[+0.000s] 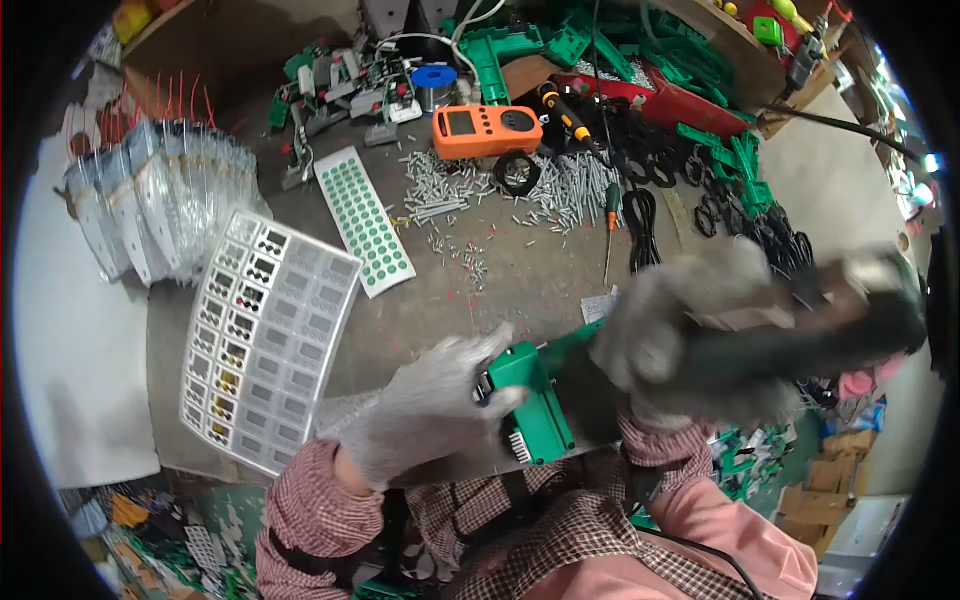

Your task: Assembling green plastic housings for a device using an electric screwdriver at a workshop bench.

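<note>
My left hand (425, 410), in a grey knit glove, grips the near end of a green plastic part (535, 400) with a row of metal pins along its edge. My right hand (680, 330), also gloved, is closed around a dark power tool (800, 335) that looks like an electric screwdriver, blurred by motion, held over the right end of the green part. The tool's tip is hidden behind the glove. Both hands are at the near edge of the grey workbench (500, 290).
A white compartment tray (265, 335) with small parts lies at left, a white strip with green dots (365, 220) beyond it. Loose screws (470, 190), an orange meter (487, 130), a screwdriver (610, 220), black cables (640, 220) and green parts (700, 60) crowd the back. Bagged strips (160, 200) are stacked far left.
</note>
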The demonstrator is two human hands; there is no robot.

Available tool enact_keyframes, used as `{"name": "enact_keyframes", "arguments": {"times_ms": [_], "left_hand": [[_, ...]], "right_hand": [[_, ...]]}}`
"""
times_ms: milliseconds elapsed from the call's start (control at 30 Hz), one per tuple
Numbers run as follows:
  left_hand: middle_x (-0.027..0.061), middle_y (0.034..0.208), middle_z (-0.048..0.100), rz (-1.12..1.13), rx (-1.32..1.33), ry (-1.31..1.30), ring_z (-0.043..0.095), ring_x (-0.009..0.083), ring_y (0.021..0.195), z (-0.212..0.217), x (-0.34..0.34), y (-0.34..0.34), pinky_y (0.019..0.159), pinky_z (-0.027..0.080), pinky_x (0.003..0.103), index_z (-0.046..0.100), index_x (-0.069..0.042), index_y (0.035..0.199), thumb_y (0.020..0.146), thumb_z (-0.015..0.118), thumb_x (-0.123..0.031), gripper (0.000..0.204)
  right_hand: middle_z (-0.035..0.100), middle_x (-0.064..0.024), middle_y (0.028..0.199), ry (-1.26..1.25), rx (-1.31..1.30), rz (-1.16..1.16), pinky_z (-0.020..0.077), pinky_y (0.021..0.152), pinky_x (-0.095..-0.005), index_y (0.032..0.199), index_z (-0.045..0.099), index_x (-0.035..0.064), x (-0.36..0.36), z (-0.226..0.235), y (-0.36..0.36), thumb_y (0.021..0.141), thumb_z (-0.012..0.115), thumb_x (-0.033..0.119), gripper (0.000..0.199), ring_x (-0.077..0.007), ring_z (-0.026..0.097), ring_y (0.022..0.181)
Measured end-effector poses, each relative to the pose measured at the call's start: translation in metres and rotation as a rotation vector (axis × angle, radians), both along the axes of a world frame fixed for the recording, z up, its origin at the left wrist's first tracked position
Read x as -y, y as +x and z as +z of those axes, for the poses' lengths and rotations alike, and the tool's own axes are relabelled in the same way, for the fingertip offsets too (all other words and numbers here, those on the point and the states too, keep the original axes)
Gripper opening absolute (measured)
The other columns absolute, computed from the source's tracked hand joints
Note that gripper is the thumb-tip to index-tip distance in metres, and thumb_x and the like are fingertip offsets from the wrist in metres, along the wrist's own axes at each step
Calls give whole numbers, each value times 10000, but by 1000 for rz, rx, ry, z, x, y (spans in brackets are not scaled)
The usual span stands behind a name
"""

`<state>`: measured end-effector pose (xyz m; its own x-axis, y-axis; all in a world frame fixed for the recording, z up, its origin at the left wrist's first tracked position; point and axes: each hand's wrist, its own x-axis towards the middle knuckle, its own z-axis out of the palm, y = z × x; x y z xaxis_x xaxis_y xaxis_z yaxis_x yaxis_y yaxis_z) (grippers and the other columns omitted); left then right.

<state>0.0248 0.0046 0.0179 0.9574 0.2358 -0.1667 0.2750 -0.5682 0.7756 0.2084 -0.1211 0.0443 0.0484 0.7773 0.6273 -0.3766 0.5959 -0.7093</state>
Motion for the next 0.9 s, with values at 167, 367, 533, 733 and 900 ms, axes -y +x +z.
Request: {"name": "enact_keyframes", "arguments": {"times_ms": [167, 367, 533, 733, 900], "left_hand": [[185, 1138, 650, 76, 27, -68, 635, 238, 1094, 2, -6, -13, 949, 508, 369, 609, 10, 1316, 923, 768, -333, 545], [143, 1188, 641, 48, 157, -176, 630, 245, 1126, 0, -13, -10, 949, 523, 389, 591, -25, 1216, 915, 758, -194, 383], [212, 1339, 569, -10, 189, -233, 600, 416, 1175, -4, -7, -10, 997, 526, 478, 564, -93, 1384, 935, 722, -305, 521], [224, 1200, 625, 52, 133, -604, 628, 405, 1120, -15, -1, -16, 970, 530, 494, 582, -50, 1325, 927, 732, -401, 552], [119, 1225, 656, 127, 156, -273, 607, 160, 1140, -9, -7, -19, 987, 518, 317, 530, 12, 1383, 902, 818, -224, 608]], "right_hand": [[685, -155, 944, -18, -153, -120, 584, 624, -447, 1084, 653, -8, -24, -17, -28, 895, 761, 356, 424, -285, 697, 744], [671, -168, 950, -33, -373, -243, 581, 617, -451, 1103, 642, -1, 1, -50, -58, 891, 767, 375, 450, -282, 689, 735], [660, -178, 954, 8, -529, -334, 578, 611, -453, 1120, 634, 4, -16, -74, -72, 887, 773, 390, 472, -279, 682, 727], [634, -194, 1100, -319, -49, -127, 559, 733, -489, 1246, 596, 1, 2, -79, -27, 880, 782, 358, 545, -252, 666, 902], [563, -151, 1331, -459, 343, -673, 475, 1028, -360, 1487, 402, 51, -6, 1, -26, 921, 759, 244, 696, -228, 583, 1183]]}}
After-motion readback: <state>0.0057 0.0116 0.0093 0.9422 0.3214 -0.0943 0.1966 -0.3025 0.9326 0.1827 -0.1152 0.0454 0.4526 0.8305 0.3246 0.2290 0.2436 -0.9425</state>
